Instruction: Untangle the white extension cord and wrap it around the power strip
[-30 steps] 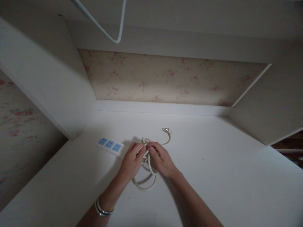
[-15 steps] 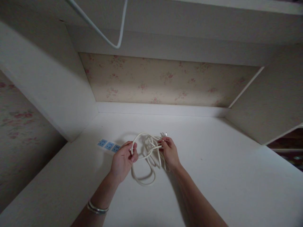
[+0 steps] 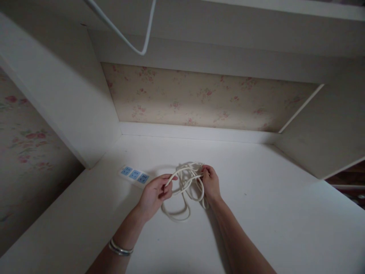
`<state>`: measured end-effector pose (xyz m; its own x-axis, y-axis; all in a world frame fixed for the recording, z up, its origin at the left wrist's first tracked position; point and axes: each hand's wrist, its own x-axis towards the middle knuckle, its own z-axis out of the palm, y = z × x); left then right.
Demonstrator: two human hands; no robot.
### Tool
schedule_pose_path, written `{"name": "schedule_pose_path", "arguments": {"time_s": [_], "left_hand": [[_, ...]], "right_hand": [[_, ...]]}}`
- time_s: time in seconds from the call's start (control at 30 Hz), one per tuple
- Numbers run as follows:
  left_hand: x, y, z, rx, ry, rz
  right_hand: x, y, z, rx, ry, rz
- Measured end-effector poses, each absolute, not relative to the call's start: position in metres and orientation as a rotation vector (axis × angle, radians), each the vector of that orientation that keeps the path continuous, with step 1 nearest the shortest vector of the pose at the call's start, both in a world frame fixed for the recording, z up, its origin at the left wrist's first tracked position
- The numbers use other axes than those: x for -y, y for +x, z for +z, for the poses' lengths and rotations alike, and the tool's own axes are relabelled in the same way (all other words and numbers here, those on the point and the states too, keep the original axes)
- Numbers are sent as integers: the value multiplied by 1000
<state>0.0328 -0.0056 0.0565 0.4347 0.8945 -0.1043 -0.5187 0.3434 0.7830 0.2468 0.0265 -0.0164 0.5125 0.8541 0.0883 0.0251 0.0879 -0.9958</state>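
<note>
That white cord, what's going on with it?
A person is holding the white cord with both hands, above a white surface. The left hand has one length of it in its grip, and the right hand pinches another part. Between them the cord is bunched in loose loops. A power strip with blue sockets lies beyond the left hand.

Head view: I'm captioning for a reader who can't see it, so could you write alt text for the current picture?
A person's left hand and right hand hold a loosely looped cream cable over a white surface. A three-outlet power strip lies beside the left hand; floral wallpaper shows behind.
</note>
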Motion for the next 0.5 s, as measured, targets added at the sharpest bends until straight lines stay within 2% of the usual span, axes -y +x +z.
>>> {"name": "schedule_pose_path", "arguments": {"time_s": [0.37, 0.5], "left_hand": [[3, 38, 49, -663, 714, 1213], [1, 35, 50, -647, 680, 1186]], "right_hand": [[-30, 257, -20, 761, -1433, 616], [-31, 261, -22, 814, -1506, 578]]}}
